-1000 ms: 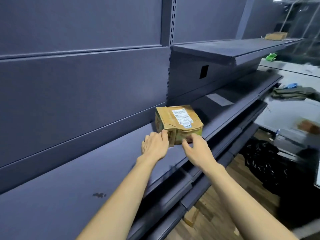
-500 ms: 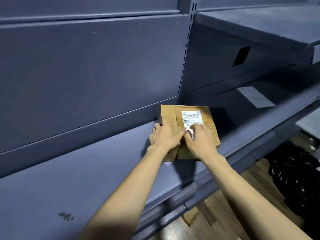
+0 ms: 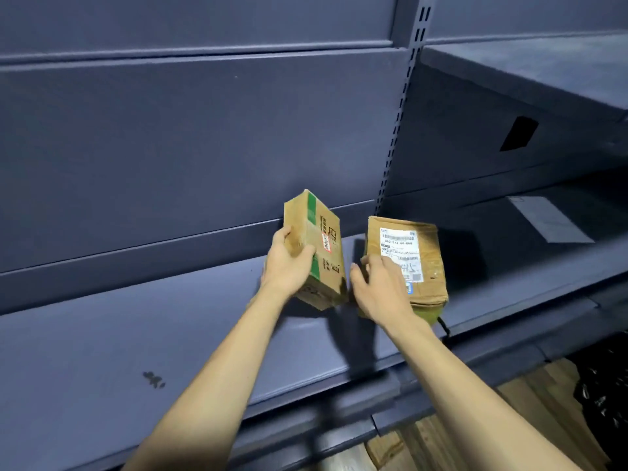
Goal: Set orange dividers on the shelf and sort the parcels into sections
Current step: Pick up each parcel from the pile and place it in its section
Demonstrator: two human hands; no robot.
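Gripped in the left hand [image 3: 283,266]: a small box [image 3: 314,249], thumb over its top face, fingers curled behind its left side, tilted and seemingly lifted off the shelf [image 3: 163,338]. Lay just right of it, apart by a narrow gap: a second box [image 3: 406,263], flat on the shelf near the front edge, label up. Rested on that box's near left corner: the right hand [image 3: 379,288], fingers loosely bent over the top; whether gripping or only steadying, could not be told.

Seemed to be the splitting of the two parcels into separate places. Best done by keeping the right hand down on the flat box so it did not slide toward the front edge, and by carrying the tilted box leftward along the shelf, level, then setting it down on its broad face well back from the edge. Worth holding the grip firm, since the cardboard looked creased and soft at the corners.

No orange dividers seen anywhere, so no sections marked yet. Held by this shelf otherwise: only a dark scuff [image 3: 153,380] toward the front left. Lay on the adjoining shelf to the right: a flat pale sheet [image 3: 547,219]. Contents of both boxes: sealed, not visible.
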